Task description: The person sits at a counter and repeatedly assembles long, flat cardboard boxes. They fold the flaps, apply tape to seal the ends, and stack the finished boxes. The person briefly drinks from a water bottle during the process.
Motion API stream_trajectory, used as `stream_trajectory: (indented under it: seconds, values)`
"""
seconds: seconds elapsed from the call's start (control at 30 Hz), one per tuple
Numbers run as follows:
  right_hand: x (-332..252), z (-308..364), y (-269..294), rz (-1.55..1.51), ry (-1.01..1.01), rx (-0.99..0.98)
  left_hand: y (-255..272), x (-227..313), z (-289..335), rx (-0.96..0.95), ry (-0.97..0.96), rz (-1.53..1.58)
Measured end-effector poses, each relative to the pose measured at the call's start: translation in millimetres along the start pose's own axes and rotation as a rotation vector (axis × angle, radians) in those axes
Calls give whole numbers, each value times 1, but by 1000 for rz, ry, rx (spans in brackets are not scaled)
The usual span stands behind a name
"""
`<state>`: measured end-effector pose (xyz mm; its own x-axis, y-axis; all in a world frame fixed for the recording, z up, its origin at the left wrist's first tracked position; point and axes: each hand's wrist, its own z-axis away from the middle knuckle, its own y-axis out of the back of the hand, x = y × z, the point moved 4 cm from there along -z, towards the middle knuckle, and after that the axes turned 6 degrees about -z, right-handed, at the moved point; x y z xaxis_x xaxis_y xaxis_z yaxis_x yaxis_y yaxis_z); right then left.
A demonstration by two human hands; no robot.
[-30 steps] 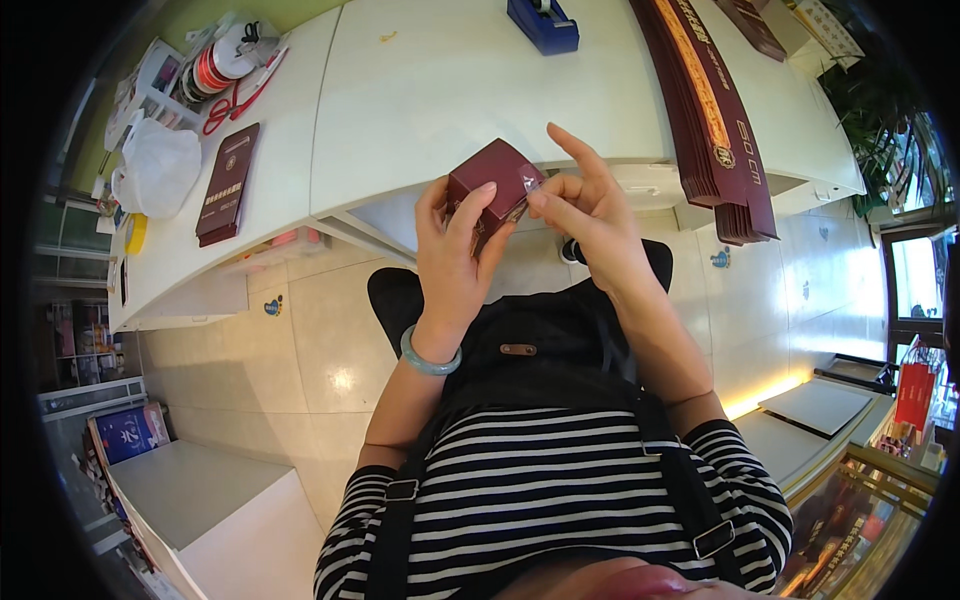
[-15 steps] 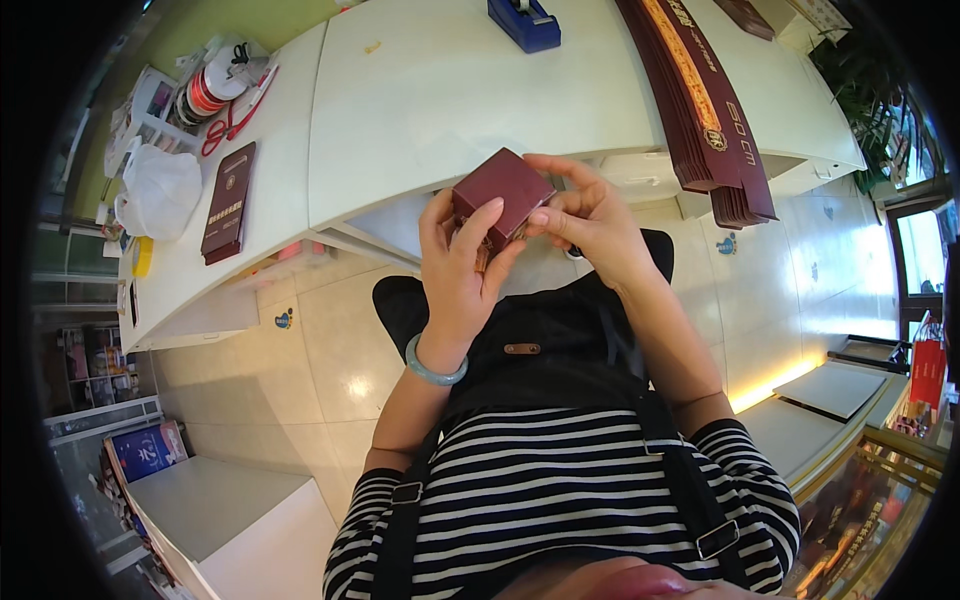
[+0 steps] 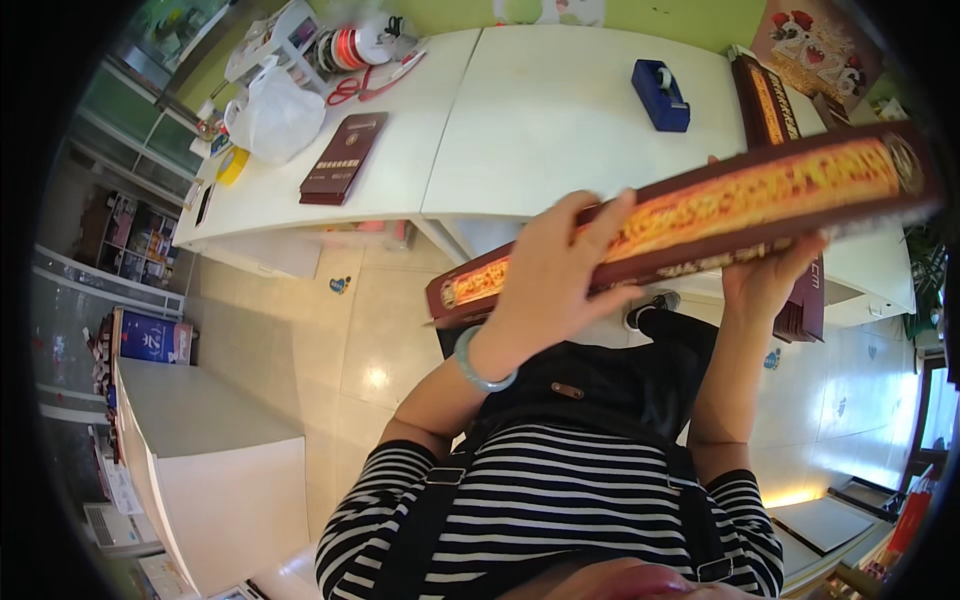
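Note:
Both my hands are on a long, narrow maroon carton (image 3: 770, 195) with an orange food picture along its face. It lies aslant in front of me, its right end higher and slightly blurred. My left hand (image 3: 550, 275) rests across its left part, fingers over the upper edge and thumb along the lower side. From below, my right hand (image 3: 758, 285) grips the right part; a fingertip shows past the far edge. Behind and below the carton, a stack of flat maroon cartons (image 3: 800, 310) is partly hidden on the table's right.
On the white table (image 3: 540, 120) are a blue tape dispenser (image 3: 662, 98), maroon folders (image 3: 343, 160), red-handled scissors (image 3: 350, 90), a white plastic bag (image 3: 278, 112), ribbon spools (image 3: 345, 48) and yellow tape (image 3: 232, 166). A white cabinet (image 3: 230, 490) stands at lower left.
The carton has swung from end-on to lengthwise across my view. My hands have moved apart along it, the right one farther right. The view has shifted, so the table appears lower and farther right.

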<state>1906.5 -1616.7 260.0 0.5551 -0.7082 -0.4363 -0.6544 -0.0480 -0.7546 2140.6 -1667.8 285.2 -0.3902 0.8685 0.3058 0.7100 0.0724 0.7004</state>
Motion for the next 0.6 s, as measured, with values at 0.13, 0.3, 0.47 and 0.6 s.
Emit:
stream_trajectory:
  seconds: [0.13, 0.3, 0.47, 0.6]
  values:
    - [2, -17, 0, 932, -268, -13, 12, -66, -8, -77, 265, -234]
    - [-72, -55, 102, 2476, -50, 238, 32, -253, -18, -116, 590, -859]
    - [-82, -59, 159, 2361, -319, 179, 12, -284, -65, -196, 581, -1017]
    - [-66, -58, 146, 2420, -359, 68, -25, -203, -86, 77, 26, -699]
